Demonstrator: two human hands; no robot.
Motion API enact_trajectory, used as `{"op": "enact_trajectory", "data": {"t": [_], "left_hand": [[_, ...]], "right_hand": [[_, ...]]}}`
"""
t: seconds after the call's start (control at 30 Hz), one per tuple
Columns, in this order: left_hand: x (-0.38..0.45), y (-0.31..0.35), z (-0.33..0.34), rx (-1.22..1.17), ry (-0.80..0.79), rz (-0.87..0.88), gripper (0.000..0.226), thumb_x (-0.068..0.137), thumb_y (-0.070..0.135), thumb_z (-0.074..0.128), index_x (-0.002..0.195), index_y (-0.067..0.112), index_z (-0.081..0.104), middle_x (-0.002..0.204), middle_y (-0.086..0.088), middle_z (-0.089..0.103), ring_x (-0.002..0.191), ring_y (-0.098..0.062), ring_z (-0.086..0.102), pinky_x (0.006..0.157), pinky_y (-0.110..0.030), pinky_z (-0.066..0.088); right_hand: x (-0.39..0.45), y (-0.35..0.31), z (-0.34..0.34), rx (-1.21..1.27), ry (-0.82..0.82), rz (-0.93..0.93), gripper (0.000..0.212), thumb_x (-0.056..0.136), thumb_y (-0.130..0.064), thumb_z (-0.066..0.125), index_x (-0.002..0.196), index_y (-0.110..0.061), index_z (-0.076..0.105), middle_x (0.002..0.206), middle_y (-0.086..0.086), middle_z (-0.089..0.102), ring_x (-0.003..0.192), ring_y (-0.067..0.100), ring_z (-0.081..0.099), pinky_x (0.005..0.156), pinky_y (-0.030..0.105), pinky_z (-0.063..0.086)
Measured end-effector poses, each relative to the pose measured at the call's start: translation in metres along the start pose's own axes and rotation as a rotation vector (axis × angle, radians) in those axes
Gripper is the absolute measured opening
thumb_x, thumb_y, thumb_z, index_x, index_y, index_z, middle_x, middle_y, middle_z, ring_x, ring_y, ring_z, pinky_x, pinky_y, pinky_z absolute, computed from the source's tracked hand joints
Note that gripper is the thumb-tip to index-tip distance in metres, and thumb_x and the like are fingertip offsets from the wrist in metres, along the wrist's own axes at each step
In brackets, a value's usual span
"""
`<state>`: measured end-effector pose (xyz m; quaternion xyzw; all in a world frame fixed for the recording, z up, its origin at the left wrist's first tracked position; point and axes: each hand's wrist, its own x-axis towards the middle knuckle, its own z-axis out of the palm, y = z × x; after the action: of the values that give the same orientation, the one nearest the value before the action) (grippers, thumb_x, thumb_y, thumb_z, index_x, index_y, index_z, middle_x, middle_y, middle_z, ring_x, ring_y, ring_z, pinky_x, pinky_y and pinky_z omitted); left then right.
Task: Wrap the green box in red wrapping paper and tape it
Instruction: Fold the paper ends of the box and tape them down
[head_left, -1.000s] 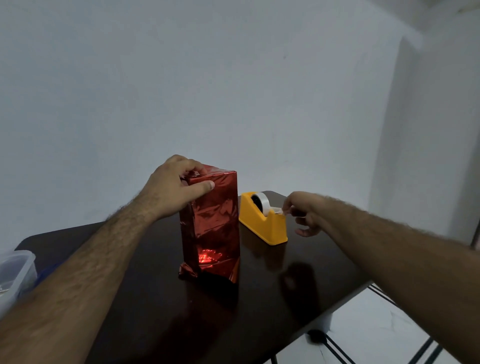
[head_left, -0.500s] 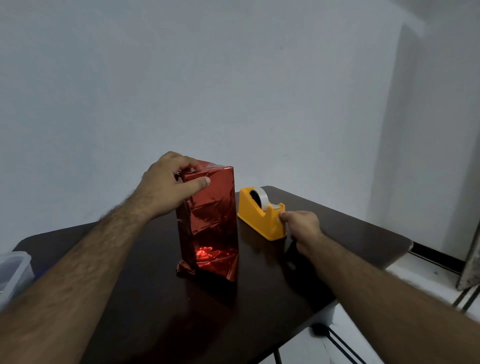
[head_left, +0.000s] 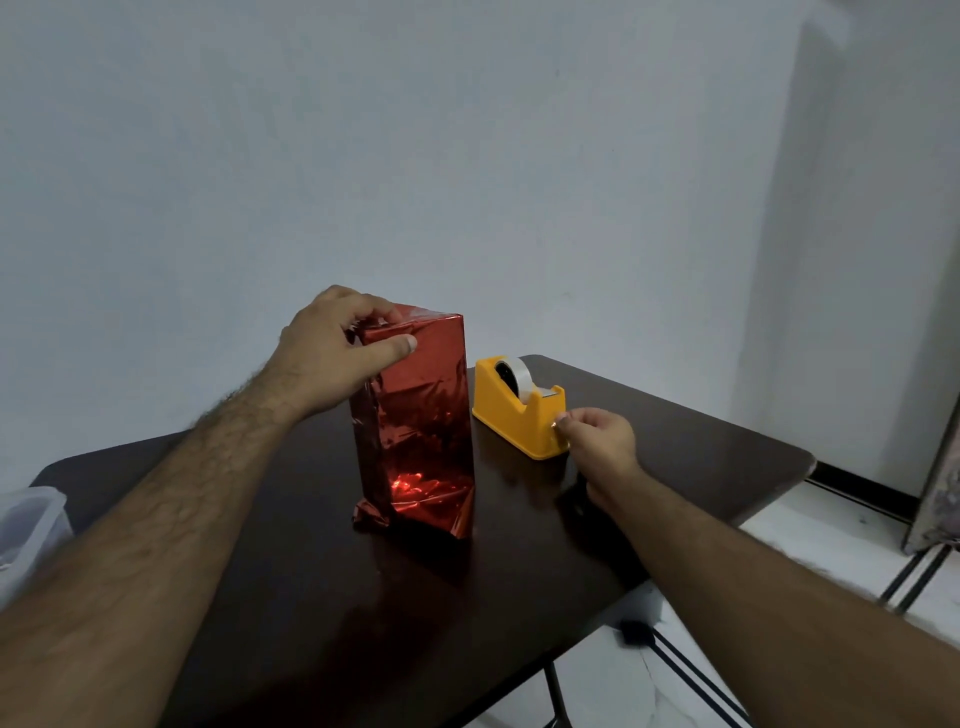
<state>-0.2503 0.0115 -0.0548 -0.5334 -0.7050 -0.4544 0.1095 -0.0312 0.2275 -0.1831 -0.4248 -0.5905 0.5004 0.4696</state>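
- The red wrapping paper (head_left: 415, 410) hid the green box completely.
- A clear plastic container (head_left: 26, 530) was cut off at the left edge.
- Whatever the right hand (head_left: 597, 441) pinched was too small to tell.

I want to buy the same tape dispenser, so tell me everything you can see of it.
The tape dispenser is a yellow, wedge-shaped desk model that looks like plastic. A roll of pale tape sits in its raised back, and the strip runs to the cutter at its low front. It stands upright on the dark table, right of the red-wrapped box and apart from it. The right hand pinches at its front end.
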Motion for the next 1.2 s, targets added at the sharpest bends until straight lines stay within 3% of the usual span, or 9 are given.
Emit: {"op": "enact_trajectory", "data": {"t": [0.17,0.27,0.37,0.5,0.57,0.63,0.73,0.97,1.2], "left_hand": [[0.0,0.004,-0.006,-0.117,-0.013,0.008,0.026,0.082,0.042,0.089,0.104,0.034,0.078,0.118,0.012,0.063,0.109,-0.003,0.063,0.087,-0.018,0.047],[0.0,0.007,-0.006,-0.195,-0.025,0.028,0.018,0.085,0.036,0.088,0.101,0.031,0.081,0.122,0.013,0.066,0.112,0.001,0.062,0.096,-0.02,0.048],[0.001,0.008,-0.009,-0.249,-0.012,0.015,0.014,0.087,0.036,0.087,0.1,0.034,0.083,0.126,0.013,0.066,0.12,0.003,0.06,0.103,-0.022,0.046],[0.0,0.019,-0.014,-0.351,0.08,-0.013,0.012,0.091,0.027,0.083,0.103,0.028,0.084,0.128,0.011,0.068,0.117,0.015,0.057,0.091,-0.002,0.04],[0.002,0.024,-0.016,-0.431,0.163,-0.027,0.009,0.09,0.025,0.084,0.098,0.026,0.085,0.125,0.012,0.071,0.118,0.012,0.06,0.099,-0.015,0.043],[0.005,0.03,-0.021,-0.536,0.241,-0.058,0.005,0.088,0.024,0.086,0.092,0.026,0.085,0.123,0.013,0.072,0.12,0.006,0.062,0.1,-0.026,0.045],[0.006,0.042,-0.028,-0.685,0.297,-0.081,0.003,0.085,0.019,0.087,0.087,0.02,0.085,0.122,0.009,0.074,0.118,0.0,0.066,0.091,-0.024,0.046],[0.004,0.056,-0.038,-0.711,0.296,-0.074,0.005,0.081,0.015,0.089,0.084,0.016,0.086,0.12,0.008,0.074,0.115,-0.002,0.068,0.086,-0.023,0.049],[0.005,0.052,-0.039,-0.638,0.297,-0.092,0.005,0.087,0.01,0.084,0.082,0.009,0.081,0.114,0.009,0.076,0.11,-0.003,0.07,0.086,-0.024,0.048]], "right_hand": [[-0.013,-0.033,0.009,-0.038,-0.065,-0.355,0.018,0.095,-0.028,0.075,0.077,-0.026,0.072,0.094,-0.002,0.065,0.092,0.018,0.063,0.087,0.049,0.057],[-0.023,-0.078,0.021,-0.043,-0.158,-0.586,0.018,0.091,-0.034,0.074,0.075,-0.039,0.071,0.107,-0.008,0.063,0.108,0.015,0.063,0.092,0.037,0.053],[-0.032,-0.12,0.031,-0.004,-0.211,-0.677,0.022,0.094,-0.026,0.077,0.076,-0.038,0.071,0.111,-0.014,0.061,0.114,0.01,0.06,0.083,0.03,0.048],[-0.045,-0.161,0.041,0.249,-0.339,-0.516,0.019,0.094,-0.016,0.078,0.076,-0.019,0.072,0.11,-0.008,0.065,0.106,0.004,0.066,0.088,0.027,0.048],[-0.053,-0.177,0.044,0.342,-0.397,-0.418,0.016,0.093,-0.013,0.077,0.079,-0.014,0.071,0.099,-0.011,0.071,0.087,-0.009,0.068,0.079,0.022,0.045],[-0.06,-0.188,0.046,0.413,-0.43,-0.36,0.003,0.093,-0.011,0.076,0.093,-0.009,0.077,0.09,-0.016,0.077,0.077,-0.016,0.066,0.077,0.021,0.042],[-0.071,-0.197,0.052,0.48,-0.446,-0.314,0.019,0.094,-0.009,0.074,0.111,-0.001,0.077,0.08,-0.021,0.077,0.069,-0.019,0.064,0.076,0.018,0.041],[-0.088,-0.2,0.073,0.523,-0.522,-0.23,0.015,0.091,-0.014,0.079,0.104,-0.009,0.079,0.08,-0.021,0.078,0.072,-0.018,0.065,0.082,0.018,0.04],[-0.093,-0.2,0.083,0.457,-0.519,-0.236,0.008,0.09,-0.012,0.079,0.098,-0.01,0.08,0.077,-0.016,0.078,0.065,-0.017,0.065,0.061,0.006,0.047]]}}
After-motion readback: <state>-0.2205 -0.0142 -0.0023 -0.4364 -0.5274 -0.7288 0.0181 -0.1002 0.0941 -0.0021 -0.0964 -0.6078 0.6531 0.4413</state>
